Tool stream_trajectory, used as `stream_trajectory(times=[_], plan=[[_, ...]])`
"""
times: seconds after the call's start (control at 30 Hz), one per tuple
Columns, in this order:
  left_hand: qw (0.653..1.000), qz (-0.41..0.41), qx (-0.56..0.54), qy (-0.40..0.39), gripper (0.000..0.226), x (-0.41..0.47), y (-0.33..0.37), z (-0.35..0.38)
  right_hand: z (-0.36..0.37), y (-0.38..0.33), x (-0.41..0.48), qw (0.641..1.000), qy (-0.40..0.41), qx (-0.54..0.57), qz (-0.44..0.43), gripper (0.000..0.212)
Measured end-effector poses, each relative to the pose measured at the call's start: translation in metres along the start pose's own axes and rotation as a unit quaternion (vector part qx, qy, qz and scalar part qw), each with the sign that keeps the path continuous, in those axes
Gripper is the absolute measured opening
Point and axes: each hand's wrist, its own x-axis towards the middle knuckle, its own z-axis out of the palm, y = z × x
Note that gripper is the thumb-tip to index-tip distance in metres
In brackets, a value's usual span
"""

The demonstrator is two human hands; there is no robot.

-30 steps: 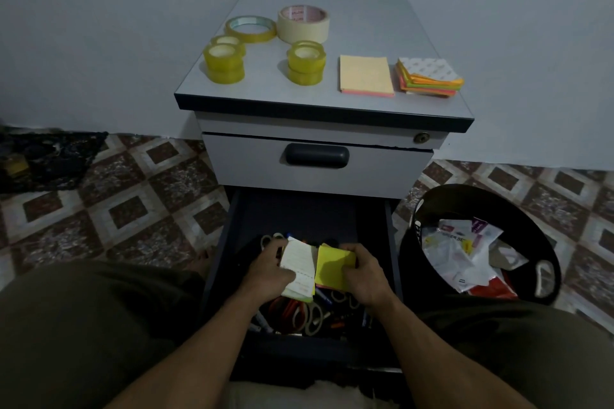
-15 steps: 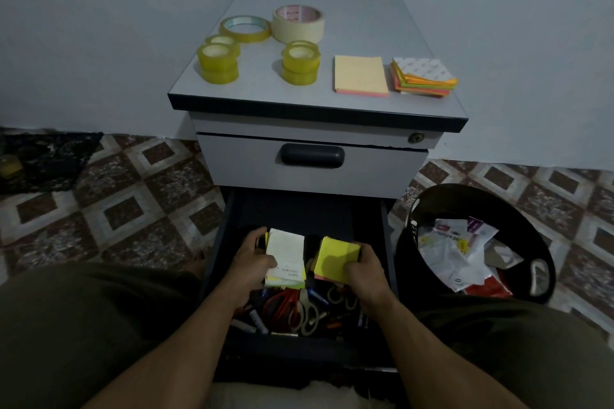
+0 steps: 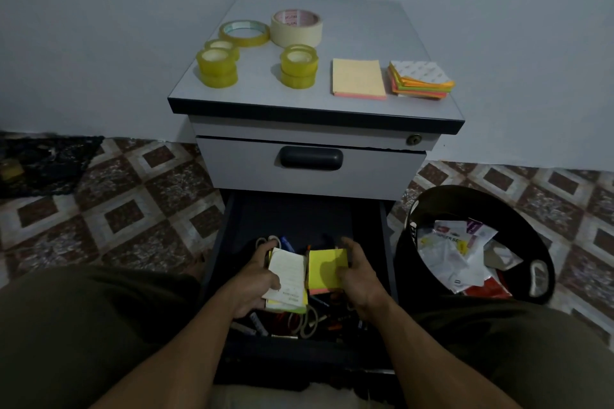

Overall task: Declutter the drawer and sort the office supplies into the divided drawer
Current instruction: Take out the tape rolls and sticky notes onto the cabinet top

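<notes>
The lower drawer (image 3: 385, 242) of a grey cabinet is pulled open; its front half holds a dark jumble of scissors (image 3: 307, 320), pens and markers. Over that jumble my left hand (image 3: 257, 279) grips a pale sticky-note pad (image 3: 288, 279) with a white cover sheet. Beside it my right hand (image 3: 360, 279) holds a bright yellow sticky-note pad (image 3: 325, 271) with a pink bottom layer. The two pads sit side by side, almost touching. The drawer's back half is dark and looks bare.
On the cabinet top (image 3: 365, 26) stand several tape rolls (image 3: 217, 68), a cream pad (image 3: 358, 78) and a stack of coloured notes (image 3: 420, 80). The upper drawer (image 3: 309, 169) is closed. A black bin (image 3: 475, 242) with paper scraps stands to the right. My knees flank the drawer.
Both hands have lifted their pads slightly and then settled again over the clutter; the pads now sit closer together and flatter. The camera view shifted a little.
</notes>
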Motion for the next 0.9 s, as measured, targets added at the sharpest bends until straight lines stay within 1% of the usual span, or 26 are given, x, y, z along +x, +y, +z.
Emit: stream_trajectory(times=[0.07,0.17,0.27,0.37,0.43,0.6,0.7,0.77,0.83,0.9], plan=[[1.0,0.016,0.0,0.015,0.082,-0.002,0.001,-0.001,-0.002,-0.004,-0.001,1.0,0.015,0.02,-0.015,0.056],[0.998,0.042,-0.024,0.038,0.077,-0.006,0.006,-0.004,-0.005,-0.012,-0.003,0.997,0.023,0.064,-0.032,0.042],[0.997,0.057,-0.037,0.025,0.058,-0.011,0.017,-0.007,-0.009,-0.02,-0.006,0.996,0.024,0.075,-0.04,0.031],[0.997,0.072,-0.029,0.024,0.037,-0.023,0.03,-0.01,-0.012,-0.027,-0.012,0.993,0.031,0.1,-0.046,0.031],[0.995,0.089,-0.024,0.027,0.032,-0.033,0.038,-0.012,-0.015,-0.037,-0.02,0.991,0.028,0.125,-0.049,0.031],[0.992,0.125,-0.019,0.01,0.033,-0.069,0.056,-0.016,-0.033,-0.07,-0.045,0.992,0.016,0.097,-0.074,0.03],[0.988,0.153,-0.013,-0.011,0.036,-0.089,0.062,-0.018,-0.042,-0.086,-0.064,0.992,-0.008,0.076,-0.102,0.031],[0.984,0.18,0.009,-0.016,0.035,-0.102,0.066,-0.021,-0.046,-0.095,-0.078,0.99,-0.029,0.064,-0.125,0.033],[0.977,0.206,0.041,-0.026,0.045,-0.116,0.074,-0.021,-0.051,-0.102,-0.09,0.989,-0.04,0.047,-0.137,0.034],[0.973,0.227,0.04,-0.026,0.047,-0.126,0.083,-0.021,-0.057,-0.109,-0.1,0.988,-0.044,0.026,-0.144,0.036]])
